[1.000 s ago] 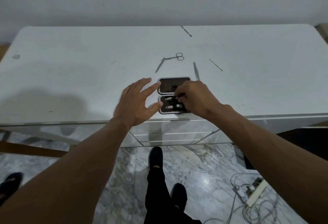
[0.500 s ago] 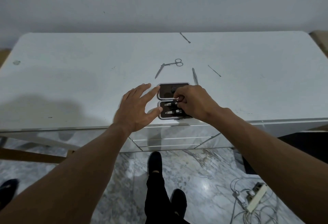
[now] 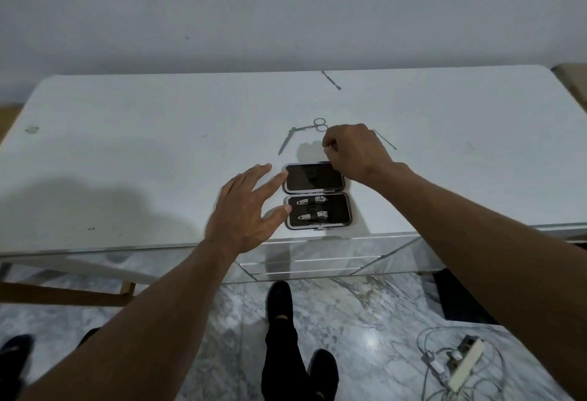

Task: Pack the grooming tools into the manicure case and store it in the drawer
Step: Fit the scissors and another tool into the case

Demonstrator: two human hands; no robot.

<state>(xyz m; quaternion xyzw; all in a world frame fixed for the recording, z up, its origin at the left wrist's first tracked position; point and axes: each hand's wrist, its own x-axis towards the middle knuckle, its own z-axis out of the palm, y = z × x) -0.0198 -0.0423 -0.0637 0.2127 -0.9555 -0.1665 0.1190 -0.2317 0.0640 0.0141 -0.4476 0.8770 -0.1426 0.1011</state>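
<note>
White tabletop [image 3: 127,162] carries our open manicure case [image 3: 314,178]. Our right hand [image 3: 355,153] has left the case's near half for its far rim, fingers curled; we cannot tell on what. Our left hand [image 3: 244,210], spread, touches the case's left side. Two nail clippers [image 3: 313,200] sit strapped in its near half.

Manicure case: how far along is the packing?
Done: two clippers sit strapped in the open manicure case. In hand: left hand touches the case's edge; right hand curls just beyond it, grip unclear. Left: scissors, file and two thin tools lie loose; case open, drawer shut.
</note>
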